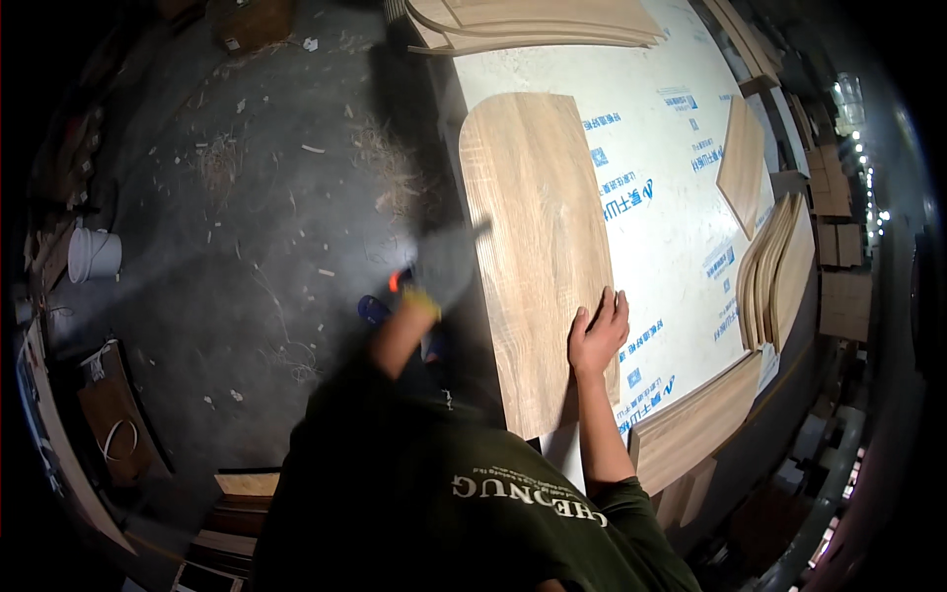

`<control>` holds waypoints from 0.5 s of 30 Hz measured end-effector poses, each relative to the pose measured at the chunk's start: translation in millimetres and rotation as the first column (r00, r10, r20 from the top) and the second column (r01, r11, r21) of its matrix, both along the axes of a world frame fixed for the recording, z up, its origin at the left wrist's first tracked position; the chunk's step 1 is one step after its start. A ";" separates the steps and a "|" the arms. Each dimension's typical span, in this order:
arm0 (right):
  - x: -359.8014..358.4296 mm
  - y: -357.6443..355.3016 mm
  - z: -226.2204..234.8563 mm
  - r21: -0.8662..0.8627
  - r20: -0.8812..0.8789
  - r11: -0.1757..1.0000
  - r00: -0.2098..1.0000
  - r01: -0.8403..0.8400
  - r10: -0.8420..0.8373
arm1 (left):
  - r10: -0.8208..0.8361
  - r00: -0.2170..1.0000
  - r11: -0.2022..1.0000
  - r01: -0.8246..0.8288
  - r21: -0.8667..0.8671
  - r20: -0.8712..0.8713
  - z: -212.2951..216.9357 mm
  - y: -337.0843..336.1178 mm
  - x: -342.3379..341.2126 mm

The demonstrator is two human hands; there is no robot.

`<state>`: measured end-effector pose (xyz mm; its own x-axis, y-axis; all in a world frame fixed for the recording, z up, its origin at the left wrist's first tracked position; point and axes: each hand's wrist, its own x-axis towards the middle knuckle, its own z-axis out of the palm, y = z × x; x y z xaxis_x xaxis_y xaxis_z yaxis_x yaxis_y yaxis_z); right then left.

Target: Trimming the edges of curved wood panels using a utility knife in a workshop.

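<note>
A wood-grain board (538, 257) with rounded far corners lies lengthwise along the table's left edge. My right hand (599, 340) rests on its right edge near the close end, with fingers stretched out and nothing gripped. Off the board's left side, over the floor, is my left hand (419, 304), blurred and partly in shadow, with yellow about it. It appears closed around a hand tool (401, 280) with an orange part. A grey smear runs from there toward the board's left edge; the tool's exact kind is unclear.
The board lies on a white printed sheet (681, 212). More boards (552, 25) are stacked at the far end. On the right are curved strips (769, 271), an angled piece (742, 163) and a long plank (695, 414). A white bucket (95, 254) and scattered shavings (390, 168) are on the floor.
</note>
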<state>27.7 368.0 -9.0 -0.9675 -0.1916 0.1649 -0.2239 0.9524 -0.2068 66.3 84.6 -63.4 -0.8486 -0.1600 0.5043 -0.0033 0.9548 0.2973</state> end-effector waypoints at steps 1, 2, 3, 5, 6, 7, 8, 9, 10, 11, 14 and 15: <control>-2.3 -8.5 -0.2 -0.005 0.000 1.000 1.000 0.010 -0.010 | -0.097 0.994 0.994 0.094 0.061 0.046 13.5 22.3 26.8; -7.2 -23.3 -0.5 0.003 0.071 0.992 0.989 -0.126 0.126 | -0.176 0.983 0.984 0.177 0.029 -0.051 20.5 36.3 55.3; -10.9 -42.7 0.5 0.000 0.145 0.964 0.954 -0.265 0.262 | -0.230 0.965 0.972 0.223 0.068 0.129 19.8 53.9 91.5; -21.0 -104.1 10.2 0.020 0.231 0.866 0.845 -0.500 0.483 | -0.553 0.800 0.809 0.448 0.381 0.234 53.9 51.3 119.3; -27.7 -135.6 14.3 0.005 0.221 0.839 0.819 -0.544 0.530 | -0.579 0.781 0.772 0.431 0.467 0.237 60.7 42.9 129.9; -35.6 -163.8 15.5 -0.008 0.212 0.813 0.793 -0.583 0.571 | -0.533 0.812 0.784 0.368 0.499 0.239 58.6 30.3 139.4; -47.3 -189.0 13.9 -0.007 0.196 0.812 0.796 -0.583 0.573 | -0.468 0.845 0.803 0.284 0.523 0.259 54.6 13.1 149.0; -61.8 -209.0 11.9 0.001 0.181 0.816 0.802 -0.579 0.569 | -0.384 0.874 0.820 0.176 0.544 0.297 51.2 -5.9 161.6; -76.1 -227.4 8.8 0.005 0.187 0.820 0.806 -0.573 0.562 | -0.299 0.891 0.833 0.068 0.550 0.342 46.3 -25.4 173.6; -90.8 -243.2 5.6 0.069 0.174 0.843 0.838 -0.534 0.516 | -0.230 0.893 0.836 -0.022 0.549 0.386 41.2 -42.6 183.0; -114.0 -276.8 11.8 0.171 0.208 0.858 0.869 -0.484 0.449 | -0.146 0.868 0.827 -0.156 0.541 0.475 44.8 -65.2 210.5; -116.6 -284.7 15.5 0.214 0.246 0.853 0.871 -0.476 0.425 | -0.166 0.861 0.824 -0.147 0.547 0.482 46.6 -64.3 213.8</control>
